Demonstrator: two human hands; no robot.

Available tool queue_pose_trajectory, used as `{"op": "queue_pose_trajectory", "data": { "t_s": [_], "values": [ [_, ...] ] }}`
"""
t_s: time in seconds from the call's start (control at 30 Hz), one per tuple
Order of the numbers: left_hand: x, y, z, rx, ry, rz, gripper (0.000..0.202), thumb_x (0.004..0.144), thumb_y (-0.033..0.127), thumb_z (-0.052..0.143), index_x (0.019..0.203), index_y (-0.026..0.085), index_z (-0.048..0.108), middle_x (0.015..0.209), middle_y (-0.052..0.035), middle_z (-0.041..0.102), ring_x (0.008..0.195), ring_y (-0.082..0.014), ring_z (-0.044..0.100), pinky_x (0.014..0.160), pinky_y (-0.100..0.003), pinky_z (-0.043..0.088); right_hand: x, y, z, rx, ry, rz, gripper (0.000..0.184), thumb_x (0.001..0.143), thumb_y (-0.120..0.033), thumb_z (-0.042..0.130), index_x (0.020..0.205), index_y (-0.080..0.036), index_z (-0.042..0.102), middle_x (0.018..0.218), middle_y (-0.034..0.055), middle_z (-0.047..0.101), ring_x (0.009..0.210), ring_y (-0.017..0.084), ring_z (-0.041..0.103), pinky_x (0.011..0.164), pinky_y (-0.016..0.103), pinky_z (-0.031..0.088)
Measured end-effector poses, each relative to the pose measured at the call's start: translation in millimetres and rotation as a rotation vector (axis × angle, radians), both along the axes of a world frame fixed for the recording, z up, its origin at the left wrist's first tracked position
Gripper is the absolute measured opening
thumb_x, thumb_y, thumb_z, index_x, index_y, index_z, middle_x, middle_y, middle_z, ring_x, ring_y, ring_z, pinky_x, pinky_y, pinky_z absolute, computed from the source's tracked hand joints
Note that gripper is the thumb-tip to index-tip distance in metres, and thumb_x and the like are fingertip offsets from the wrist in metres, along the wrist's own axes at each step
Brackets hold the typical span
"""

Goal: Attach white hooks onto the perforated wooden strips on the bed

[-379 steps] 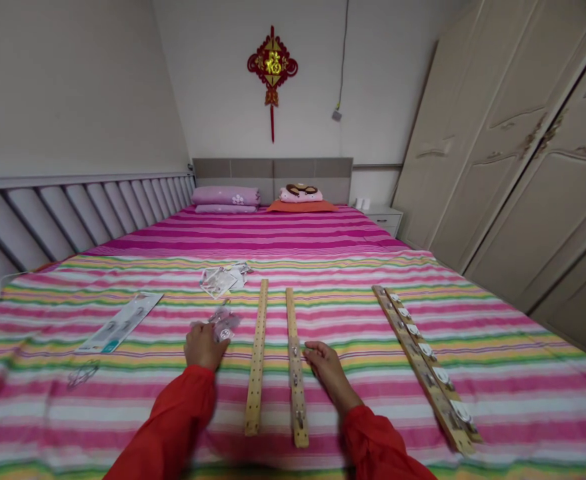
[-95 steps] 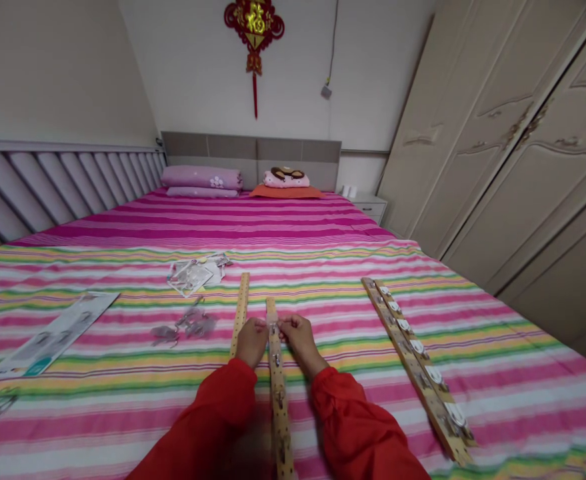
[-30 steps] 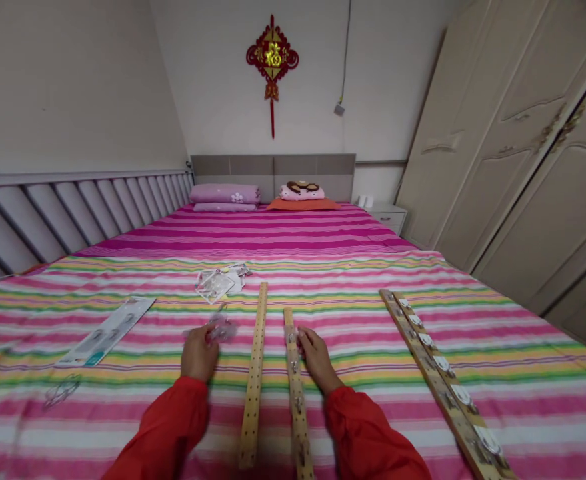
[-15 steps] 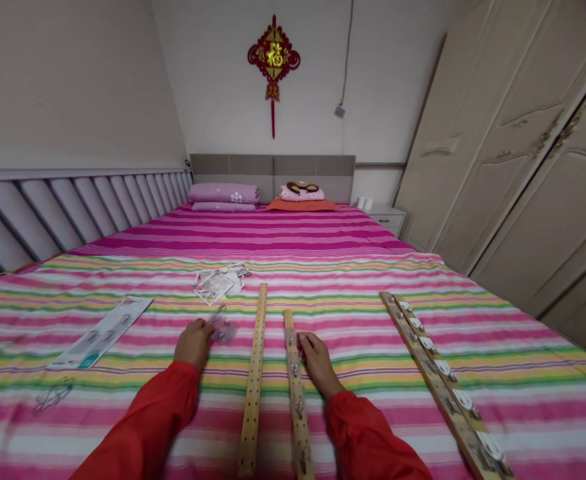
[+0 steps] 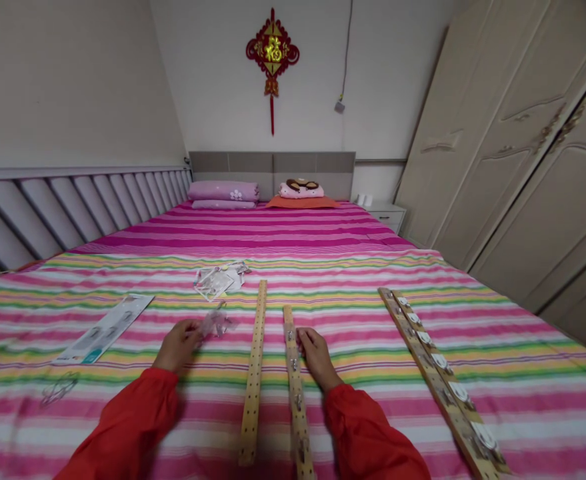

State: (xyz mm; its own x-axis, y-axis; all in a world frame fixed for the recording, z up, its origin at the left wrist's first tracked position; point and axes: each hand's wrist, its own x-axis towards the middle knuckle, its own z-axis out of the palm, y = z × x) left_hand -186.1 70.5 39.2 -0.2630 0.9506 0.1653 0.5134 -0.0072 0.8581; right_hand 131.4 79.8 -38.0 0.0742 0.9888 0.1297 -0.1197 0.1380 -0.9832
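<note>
My left hand (image 5: 179, 345) is closed, fingertips at the near side of a small heap of clear plastic adhesive hooks (image 5: 219, 323); what it pinches, if anything, is too small to make out. Close to the far end of a narrow wooden strip (image 5: 296, 383), my right hand (image 5: 317, 353) pinches its right edge. Clear-backed metal hooks (image 5: 294, 365) are spaced along this strip. Left of it lies a second wooden strip (image 5: 253, 383), bare and dotted with holes, touched by neither hand.
Two wooden strips (image 5: 435, 380) at right carry metal hooks and white hooks. A flat hook package (image 5: 103, 331) and thin wire rings (image 5: 60, 388) are at left. Torn packaging (image 5: 219, 280) lies farther back on the striped bedsheet (image 5: 353, 303).
My left hand has drawn back leftward, away from the middle of the clear hooks. My right hand stays at the strip's edge. The view has tilted down slightly.
</note>
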Motion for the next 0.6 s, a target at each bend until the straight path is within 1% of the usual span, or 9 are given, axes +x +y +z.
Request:
{"op": "queue_pose_trajectory", "data": {
  "t_s": [0.07, 0.13, 0.2, 0.3, 0.37, 0.43, 0.5, 0.6],
  "values": [
    [5.4, -4.9, 7.8, -0.042, -0.224, -0.017, 0.045, 0.047, 0.054, 0.073, 0.071, 0.017, 0.062, 0.066, -0.0020, 0.067, 0.066, -0.0181, 0.060, 0.061, -0.028, 0.047, 0.2, 0.1, -0.1, -0.003, -0.002, -0.002, 0.041, 0.073, -0.057, 0.060, 0.069, -0.017, 0.062, 0.057, -0.0028, 0.052, 0.050, 0.012, 0.045, 0.047, 0.024, 0.035],
    [13.9, -12.0, 18.3, -0.069, -0.434, -0.018, 0.054, 0.041, 0.054, 0.079, 0.077, 0.016, 0.065, 0.073, -0.0032, 0.070, 0.069, -0.0172, 0.062, 0.060, -0.026, 0.047, 0.6, 0.5, -0.5, -0.003, 0.004, -0.004, 0.041, 0.073, -0.057, 0.060, 0.069, -0.016, 0.062, 0.056, -0.0029, 0.052, 0.050, 0.012, 0.045, 0.047, 0.024, 0.035],
    [25.4, -20.2, 28.3, -0.075, -0.605, -0.043, 0.055, 0.043, 0.050, 0.083, 0.083, 0.016, 0.067, 0.083, -0.0049, 0.072, 0.077, -0.0169, 0.064, 0.062, -0.023, 0.047, 0.9, 1.1, -1.1, -0.001, 0.017, -0.005, 0.042, 0.072, -0.058, 0.061, 0.068, -0.016, 0.062, 0.056, -0.0030, 0.052, 0.050, 0.012, 0.045, 0.047, 0.024, 0.035],
    [46.7, -29.6, 35.4, -0.117, -0.734, -0.139, 0.051, 0.048, 0.043, 0.085, 0.090, 0.017, 0.069, 0.092, -0.0055, 0.073, 0.085, -0.0165, 0.065, 0.068, -0.022, 0.047, 1.6, 2.3, -1.7, -0.017, 0.051, 0.000, 0.043, 0.071, -0.059, 0.063, 0.068, -0.016, 0.062, 0.055, -0.0029, 0.052, 0.048, 0.011, 0.045, 0.046, 0.024, 0.034],
    [61.6, -31.2, 32.9, -0.146, -0.769, -0.169, 0.051, 0.048, 0.041, 0.086, 0.091, 0.018, 0.070, 0.092, -0.0044, 0.073, 0.082, -0.0149, 0.065, 0.066, -0.021, 0.047, 2.1, 3.0, -1.9, -0.034, 0.091, -0.001, 0.043, 0.069, -0.059, 0.064, 0.069, -0.016, 0.063, 0.054, -0.0029, 0.053, 0.047, 0.011, 0.045, 0.045, 0.023, 0.034],
    [75.6, -28.9, 26.1, -0.165, -0.791, -0.182, 0.048, 0.047, 0.041, 0.086, 0.087, 0.018, 0.070, 0.087, -0.0031, 0.072, 0.076, -0.0129, 0.064, 0.062, -0.020, 0.045, 2.6, 3.5, -1.8, -0.051, 0.136, -0.010, 0.043, 0.067, -0.059, 0.066, 0.070, -0.016, 0.063, 0.055, -0.0026, 0.054, 0.046, 0.011, 0.046, 0.043, 0.023, 0.033],
    [88.2, -24.1, 17.9, -0.184, -0.799, -0.197, 0.045, 0.046, 0.042, 0.086, 0.079, 0.017, 0.070, 0.078, -0.0020, 0.070, 0.069, -0.0110, 0.062, 0.057, -0.018, 0.043, 2.8, 3.6, -1.4, -0.063, 0.172, -0.017, 0.042, 0.066, -0.058, 0.067, 0.070, -0.016, 0.064, 0.055, -0.0025, 0.055, 0.045, 0.010, 0.046, 0.043, 0.023, 0.033],
    [105.7, -16.1, 9.1, -0.176, -0.758, -0.193, 0.043, 0.047, 0.049, 0.082, 0.067, 0.014, 0.066, 0.060, 0.0012, 0.062, 0.055, -0.0068, 0.053, 0.050, -0.017, 0.037, 2.5, 3.2, -1.1, -0.069, 0.206, -0.017, 0.040, 0.065, -0.054, 0.070, 0.072, -0.016, 0.066, 0.053, -0.0032, 0.055, 0.044, 0.010, 0.046, 0.042, 0.022, 0.032]
  ]
}}
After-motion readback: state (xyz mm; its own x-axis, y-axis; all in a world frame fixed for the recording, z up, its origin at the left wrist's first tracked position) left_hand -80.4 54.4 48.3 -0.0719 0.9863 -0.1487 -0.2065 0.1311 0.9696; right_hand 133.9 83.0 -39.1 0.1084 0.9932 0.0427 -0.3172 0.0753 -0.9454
